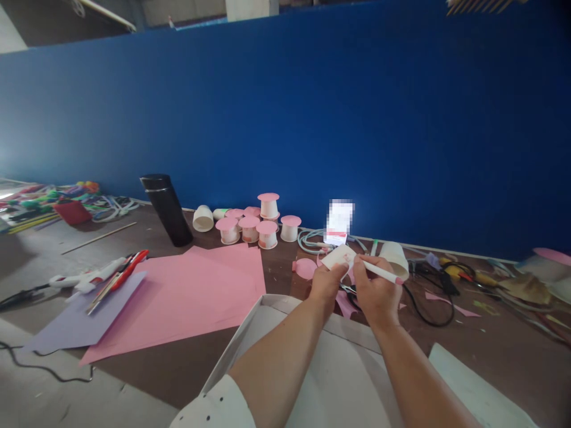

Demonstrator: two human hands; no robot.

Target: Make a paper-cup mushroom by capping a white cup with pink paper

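My left hand [327, 280] grips a small white paper cup [338, 257] lying on its side, with faint pink marks on its surface. In my right hand [378, 292] is a white marker [379, 270] with a pink end, its tip held close to the cup. Both hands are above the near edge of the brown table, over an open white box [276, 303]. A pink paper circle [306, 268] lies just left of the cup. Right behind my right hand a larger white cup [394, 260] rests on its side. A lit, blurred phone [339, 222] leans against the blue wall.
Several small cups with pink paper tops [267, 235] stand by the wall. A black bottle [167, 209] is left of them. Pink paper sheets [191, 297], a purple sheet [96, 318], a glue gun [89, 276] and red scissors [129, 268] lie left. Cables [428, 297] and scraps are at right.
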